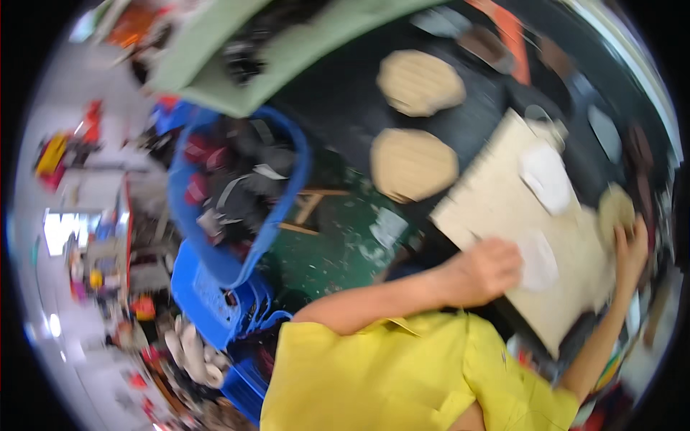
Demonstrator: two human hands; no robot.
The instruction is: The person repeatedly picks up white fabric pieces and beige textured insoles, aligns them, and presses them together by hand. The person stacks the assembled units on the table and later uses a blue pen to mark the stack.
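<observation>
My left hand (pixel 490 269) is closed in a fist over the edge of a pale tan board (pixel 496 183); whatever its fingers hold, if anything, is hidden and blurred. Right beside it on the board lies a white rounded flat piece (pixel 537 262). Another white flat piece (pixel 545 176) rests farther up the board. At the board's right end my right hand (pixel 632 248) has its fingers on an olive-tan rounded piece (pixel 616 210) and seems to grip its lower edge.
Two stacks of tan rounded pieces (pixel 420 82) (pixel 413 165) sit on the dark table (pixel 323 86). A large blue basket (pixel 305 154) full of dark scraps stands left, with blue crates (pixel 198 298) below it. A small wooden stool (pixel 309 210) is on the green floor (pixel 316 262).
</observation>
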